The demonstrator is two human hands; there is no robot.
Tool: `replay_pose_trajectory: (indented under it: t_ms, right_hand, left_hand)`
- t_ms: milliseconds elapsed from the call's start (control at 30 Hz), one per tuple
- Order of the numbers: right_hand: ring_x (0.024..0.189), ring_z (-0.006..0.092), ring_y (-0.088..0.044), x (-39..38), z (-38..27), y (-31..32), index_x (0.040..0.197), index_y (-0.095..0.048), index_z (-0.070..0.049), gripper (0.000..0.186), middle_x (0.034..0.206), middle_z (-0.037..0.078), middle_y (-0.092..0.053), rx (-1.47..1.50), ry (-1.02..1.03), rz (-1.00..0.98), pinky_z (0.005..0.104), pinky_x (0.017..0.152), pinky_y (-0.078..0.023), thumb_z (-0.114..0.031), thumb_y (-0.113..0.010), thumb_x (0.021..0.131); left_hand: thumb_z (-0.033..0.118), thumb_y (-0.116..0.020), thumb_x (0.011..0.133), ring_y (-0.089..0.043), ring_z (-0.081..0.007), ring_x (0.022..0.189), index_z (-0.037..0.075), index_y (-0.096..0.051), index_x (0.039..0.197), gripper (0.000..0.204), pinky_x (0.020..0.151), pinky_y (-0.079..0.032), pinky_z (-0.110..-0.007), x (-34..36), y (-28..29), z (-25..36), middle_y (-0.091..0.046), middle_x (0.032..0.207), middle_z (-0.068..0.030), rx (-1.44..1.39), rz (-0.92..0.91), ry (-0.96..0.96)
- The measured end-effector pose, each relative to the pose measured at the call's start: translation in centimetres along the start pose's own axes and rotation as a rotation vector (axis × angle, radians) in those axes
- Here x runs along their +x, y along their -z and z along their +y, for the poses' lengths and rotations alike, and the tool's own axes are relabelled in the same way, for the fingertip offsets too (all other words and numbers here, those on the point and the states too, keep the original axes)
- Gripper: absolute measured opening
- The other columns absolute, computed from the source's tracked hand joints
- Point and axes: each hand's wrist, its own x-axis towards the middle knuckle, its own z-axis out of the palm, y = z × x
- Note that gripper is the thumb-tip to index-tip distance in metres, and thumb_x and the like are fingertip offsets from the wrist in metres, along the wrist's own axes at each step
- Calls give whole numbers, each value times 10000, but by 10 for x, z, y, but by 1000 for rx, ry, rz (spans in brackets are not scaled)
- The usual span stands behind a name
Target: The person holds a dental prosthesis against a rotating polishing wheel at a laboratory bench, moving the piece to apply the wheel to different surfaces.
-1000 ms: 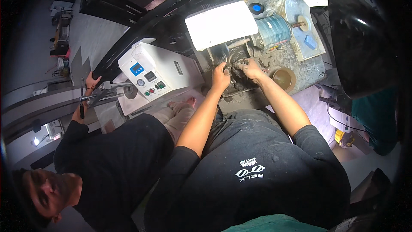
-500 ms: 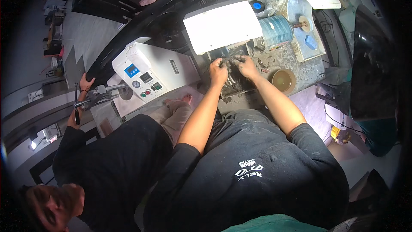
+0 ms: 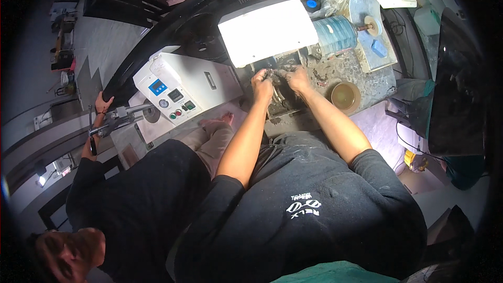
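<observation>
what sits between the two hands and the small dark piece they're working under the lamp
Nothing visible does. The left hand and right hand are both already on the small dark piece, fingertips meeting over it just below the bright lamp panel. The brown bowl stands off to the right, apart.

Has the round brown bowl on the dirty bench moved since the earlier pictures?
No. The brown bowl keeps its place on the bench, right of the right hand and below the blue ribbed water bottle; only the camera shifted.
</observation>
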Motion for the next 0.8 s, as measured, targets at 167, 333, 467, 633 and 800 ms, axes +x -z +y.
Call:
replay_pose_trajectory:
  t_ms: [167,333,467,633,800]
  right_hand:
    - [686,149,-575,12,18,5,870,-668,37,143,816,86,-660,58,-122,107,286,626,-458,-58,-663,764]
    - [687,146,-571,12,20,0,881,-663,48,155,824,82,-657,81,-98,100,286,622,-454,-54,-661,764]
    - [679,133,-573,-2,6,6,902,-666,23,174,798,90,-659,-39,-24,40,285,630,-458,-81,-642,764]
    - [678,180,-617,-27,-15,15,961,-662,-21,236,754,132,-659,-305,150,-57,317,689,-479,-93,-547,768]
    - [844,377,-610,-14,12,17,996,-631,18,299,866,263,-616,-590,441,-90,381,809,-470,-116,-484,773]
  left_hand:
    - [6,-513,706,-569,-262,975,-77,-613,973,297,869,-413,-313,-14,-12,39,-614,1008,-191,310,44,-151]
    - [46,-538,726,-559,-312,1017,-78,-607,987,297,899,-408,-343,-15,-5,38,-596,1061,-227,274,68,-94]
    - [73,-563,744,-587,-337,966,-86,-605,955,268,852,-434,-354,-32,1,49,-614,984,-247,408,161,-242]
    - [61,-572,742,-623,-346,786,-70,-621,940,242,801,-480,-371,-32,14,46,-643,823,-212,460,-67,-321]
    - [62,-574,749,-639,-309,828,-81,-604,893,205,757,-469,-338,-38,3,49,-644,856,-221,223,-132,-212]
